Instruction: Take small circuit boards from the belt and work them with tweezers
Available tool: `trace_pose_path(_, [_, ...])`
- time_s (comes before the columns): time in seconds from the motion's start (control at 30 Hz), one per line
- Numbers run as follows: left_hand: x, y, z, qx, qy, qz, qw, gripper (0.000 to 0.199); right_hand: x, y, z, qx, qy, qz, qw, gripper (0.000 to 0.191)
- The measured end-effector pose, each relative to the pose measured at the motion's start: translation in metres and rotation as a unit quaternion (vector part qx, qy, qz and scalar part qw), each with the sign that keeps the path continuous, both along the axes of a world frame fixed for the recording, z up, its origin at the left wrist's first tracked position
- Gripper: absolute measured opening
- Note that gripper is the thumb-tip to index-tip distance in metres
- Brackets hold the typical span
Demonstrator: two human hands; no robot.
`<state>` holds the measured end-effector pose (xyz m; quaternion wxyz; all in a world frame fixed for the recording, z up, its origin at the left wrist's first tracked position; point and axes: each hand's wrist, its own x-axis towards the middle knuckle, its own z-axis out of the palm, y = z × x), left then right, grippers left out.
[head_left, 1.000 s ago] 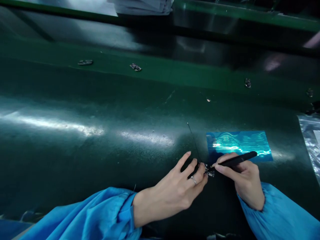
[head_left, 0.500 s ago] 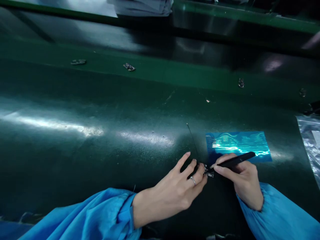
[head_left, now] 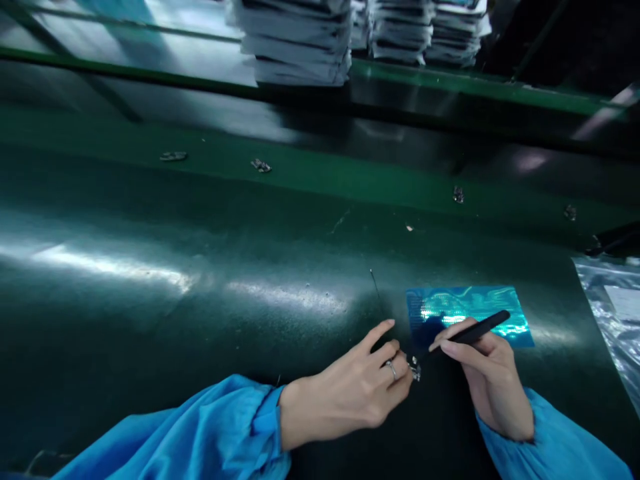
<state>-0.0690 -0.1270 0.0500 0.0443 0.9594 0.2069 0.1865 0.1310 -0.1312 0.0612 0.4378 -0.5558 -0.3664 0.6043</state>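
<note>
My left hand [head_left: 350, 393], with a ring on one finger, is closed on a small circuit board [head_left: 415, 370]. Its fingers cover most of the board, and only the right end shows. A thin dark wire [head_left: 375, 285] with a bright tip lies on the table above that hand; where its lower end goes is hidden by the fingers. My right hand [head_left: 495, 373] grips a slim black pen-shaped tool [head_left: 483, 328]. The tool points down left, its tip close to the board; I cannot tell whether they touch. Beyond the right hand lies a shiny blue sheet [head_left: 515, 313].
Several small board-like pieces, such as this one [head_left: 261, 165], lie along the table's back strip. A clear plastic bag [head_left: 607, 313] is at the right edge. Paper-like stacks [head_left: 300, 47] stand on the shelf behind. A tiny pale scrap [head_left: 409, 228] lies mid-table.
The view has tilted up, showing more of the stacks. The tool has drawn back slightly to the right from the board. The left hand still holds the board, with less of it showing.
</note>
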Motion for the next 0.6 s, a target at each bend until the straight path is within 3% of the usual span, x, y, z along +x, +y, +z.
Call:
trace_pose_path(0.17, [0.004, 0.006, 0.001, 0.022, 0.014, -0.017, 1.000, 0.024, 0.026, 0.009, 0.006, 0.014, -0.022, -0.057, 0.998, 0.013])
trace_pose_path(0.33, [0.007, 0.016, -0.001, 0.051, -0.014, 0.016, 0.998, 0.025, 0.059, 0.022, -0.016, -0.014, -0.016, -0.097, 0.995, 0.021])
trace_pose_path(0.5, [0.006, 0.060, 0.002, 0.049, 0.045, 0.112, 0.991, 0.027, 0.063, 0.026, -0.032, -0.033, -0.002, -0.135, 0.990, 0.027])
trace_pose_path(0.6, [0.006, 0.099, 0.008, 0.050, 0.100, 0.191, 0.975, 0.026, 0.061, 0.025, -0.036, -0.033, -0.010, -0.112, 0.993, 0.029])
